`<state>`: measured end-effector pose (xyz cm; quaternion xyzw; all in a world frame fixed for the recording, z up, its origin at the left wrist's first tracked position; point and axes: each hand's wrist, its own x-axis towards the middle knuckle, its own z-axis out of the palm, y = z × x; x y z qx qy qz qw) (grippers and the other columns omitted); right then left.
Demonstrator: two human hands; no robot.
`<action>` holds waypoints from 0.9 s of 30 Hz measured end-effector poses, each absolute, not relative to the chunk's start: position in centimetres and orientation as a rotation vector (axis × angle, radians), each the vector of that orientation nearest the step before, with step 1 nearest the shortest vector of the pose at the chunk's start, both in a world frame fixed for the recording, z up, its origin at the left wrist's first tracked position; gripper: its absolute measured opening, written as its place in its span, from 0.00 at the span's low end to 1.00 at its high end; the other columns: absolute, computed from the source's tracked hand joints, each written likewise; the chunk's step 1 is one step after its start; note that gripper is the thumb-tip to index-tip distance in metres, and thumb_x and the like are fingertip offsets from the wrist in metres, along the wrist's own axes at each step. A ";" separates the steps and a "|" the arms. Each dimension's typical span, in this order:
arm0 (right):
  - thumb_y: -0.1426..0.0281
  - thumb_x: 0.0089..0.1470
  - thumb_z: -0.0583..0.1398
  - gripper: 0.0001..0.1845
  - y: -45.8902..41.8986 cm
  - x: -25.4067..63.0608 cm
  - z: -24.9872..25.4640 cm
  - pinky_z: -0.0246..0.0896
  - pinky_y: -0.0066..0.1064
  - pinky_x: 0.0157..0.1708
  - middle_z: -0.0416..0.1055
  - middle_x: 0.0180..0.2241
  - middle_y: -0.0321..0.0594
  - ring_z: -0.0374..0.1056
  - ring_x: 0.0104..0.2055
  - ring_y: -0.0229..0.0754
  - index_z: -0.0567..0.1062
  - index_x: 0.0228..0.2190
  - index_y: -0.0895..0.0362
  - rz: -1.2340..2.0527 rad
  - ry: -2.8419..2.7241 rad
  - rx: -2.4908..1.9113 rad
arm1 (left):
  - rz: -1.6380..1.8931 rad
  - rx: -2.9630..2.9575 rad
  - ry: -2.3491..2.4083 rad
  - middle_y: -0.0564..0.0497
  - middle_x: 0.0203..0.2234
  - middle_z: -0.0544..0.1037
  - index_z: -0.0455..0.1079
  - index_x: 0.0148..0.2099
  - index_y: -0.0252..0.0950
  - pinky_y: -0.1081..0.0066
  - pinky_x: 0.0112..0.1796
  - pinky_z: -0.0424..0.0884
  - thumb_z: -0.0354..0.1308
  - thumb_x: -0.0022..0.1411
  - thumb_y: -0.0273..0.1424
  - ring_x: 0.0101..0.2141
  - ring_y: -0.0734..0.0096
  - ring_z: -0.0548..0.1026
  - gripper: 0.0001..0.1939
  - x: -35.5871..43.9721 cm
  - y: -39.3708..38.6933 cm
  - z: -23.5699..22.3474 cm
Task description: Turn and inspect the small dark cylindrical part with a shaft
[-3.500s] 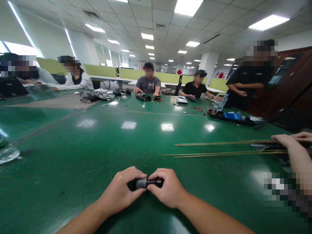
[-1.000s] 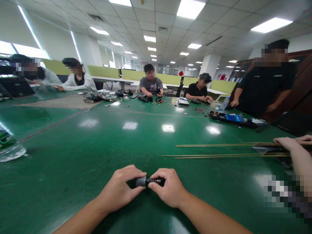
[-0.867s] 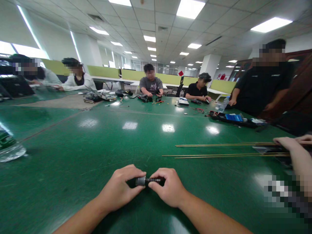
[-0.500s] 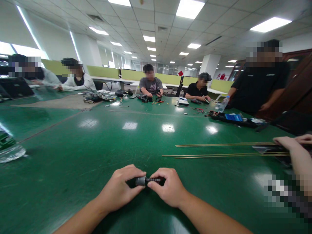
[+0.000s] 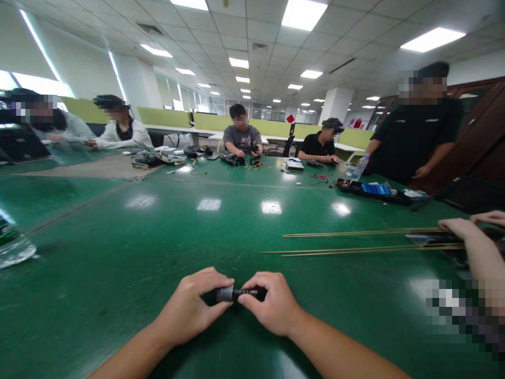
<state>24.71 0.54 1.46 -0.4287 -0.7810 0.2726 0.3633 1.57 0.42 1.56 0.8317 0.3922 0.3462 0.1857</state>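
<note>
Between my hands, just above the green tabletop [image 5: 158, 242], lies a small cylindrical metal part [image 5: 225, 293] with a grey barrel and a thinner, dark stepped shaft. My left hand [image 5: 195, 297] is closed on the barrel, thumb below and fingers above. My right hand [image 5: 272, 301] pinches the shaft [image 5: 245, 291] from the other side, its thumb near the place where shaft and barrel meet. The part is held roughly level, the shaft pointing right. My right fingers hide some of the shaft's far end.
Several thin brass-coloured rods [image 5: 335, 253] reach in from the right, beneath a co-worker's hand [image 5: 460, 229]. A clear bottle [image 5: 16, 247] lies at the left edge. Across the table, several people sit or stand near tools, a black tray [image 5: 379, 192] and a water bottle [image 5: 360, 167].
The whole view has shifted very slightly. Both hands keep their grips on the metal part, which sits a touch farther left in the picture.
</note>
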 end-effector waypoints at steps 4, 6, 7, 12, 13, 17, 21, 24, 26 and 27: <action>0.68 0.52 0.67 0.03 0.6 24.7 1.5 0.60 0.28 0.33 0.76 0.28 0.36 0.69 0.29 0.39 0.81 0.30 0.55 0.704 -2.001 -1.106 | 0.983 2.349 1.094 0.50 0.38 0.79 0.74 0.49 0.43 0.68 0.41 0.73 0.64 0.60 0.29 0.39 0.68 0.76 0.13 1.5 0.4 1.4; 0.68 0.51 0.67 0.03 0.6 24.7 1.4 0.60 0.28 0.33 0.76 0.28 0.36 0.70 0.29 0.39 0.81 0.31 0.55 0.704 -1.997 -1.103 | 0.983 2.349 1.090 0.51 0.38 0.79 0.74 0.49 0.44 0.69 0.40 0.73 0.64 0.61 0.29 0.39 0.68 0.76 0.13 1.5 0.4 1.4; 0.68 0.51 0.67 0.03 0.6 24.7 1.4 0.60 0.28 0.33 0.76 0.28 0.36 0.70 0.29 0.39 0.81 0.31 0.55 0.701 -1.994 -1.102 | 0.982 2.348 1.093 0.51 0.38 0.79 0.74 0.49 0.44 0.69 0.40 0.73 0.64 0.61 0.29 0.39 0.69 0.76 0.13 1.5 0.5 1.4; 0.68 0.51 0.67 0.03 0.4 24.7 1.4 0.59 0.28 0.33 0.76 0.28 0.35 0.70 0.30 0.39 0.81 0.31 0.54 0.689 -1.991 -1.103 | 0.971 2.345 1.102 0.51 0.37 0.78 0.73 0.48 0.43 0.70 0.40 0.73 0.63 0.60 0.28 0.38 0.69 0.76 0.13 1.5 0.3 1.6; 0.68 0.51 0.67 0.03 0.4 24.7 1.4 0.59 0.28 0.33 0.76 0.28 0.36 0.70 0.30 0.39 0.81 0.31 0.54 0.691 -1.990 -1.104 | 0.972 2.346 1.101 0.51 0.37 0.78 0.73 0.48 0.43 0.69 0.40 0.73 0.63 0.61 0.28 0.38 0.69 0.76 0.13 1.5 0.3 1.6; 0.68 0.51 0.67 0.03 0.3 24.7 1.5 0.59 0.28 0.32 0.76 0.27 0.35 0.70 0.29 0.38 0.81 0.31 0.54 0.705 -1.980 -1.111 | 0.979 2.346 1.103 0.50 0.38 0.78 0.73 0.48 0.42 0.69 0.40 0.73 0.63 0.60 0.28 0.38 0.68 0.76 0.13 1.6 0.2 1.6; 0.68 0.51 0.67 0.03 0.4 24.7 1.5 0.59 0.28 0.31 0.76 0.26 0.35 0.69 0.28 0.38 0.82 0.30 0.54 0.713 -1.965 -1.134 | 0.989 2.359 1.097 0.49 0.38 0.78 0.74 0.48 0.41 0.69 0.40 0.74 0.63 0.61 0.28 0.38 0.67 0.76 0.13 1.6 0.3 1.7; 0.68 0.51 0.67 0.04 0.4 24.7 1.6 0.59 0.28 0.31 0.76 0.26 0.35 0.69 0.28 0.38 0.81 0.30 0.55 0.716 -1.957 -1.139 | 1.011 2.364 1.095 0.48 0.38 0.79 0.74 0.49 0.41 0.68 0.40 0.74 0.63 0.60 0.28 0.39 0.66 0.76 0.13 1.5 0.4 1.7; 0.67 0.51 0.67 0.04 0.4 24.7 1.6 0.60 0.28 0.31 0.76 0.26 0.36 0.69 0.28 0.39 0.81 0.30 0.55 0.712 -1.953 -1.136 | 1.015 2.363 1.098 0.48 0.38 0.79 0.73 0.49 0.41 0.68 0.40 0.74 0.63 0.60 0.28 0.39 0.66 0.76 0.14 1.4 0.4 1.7; 0.67 0.51 0.67 0.04 0.4 24.7 1.6 0.60 0.28 0.31 0.76 0.26 0.36 0.69 0.28 0.39 0.81 0.29 0.55 0.711 -1.953 -1.133 | 1.014 2.362 1.099 0.48 0.39 0.79 0.73 0.49 0.41 0.68 0.40 0.74 0.63 0.60 0.28 0.39 0.66 0.76 0.14 1.4 0.4 1.6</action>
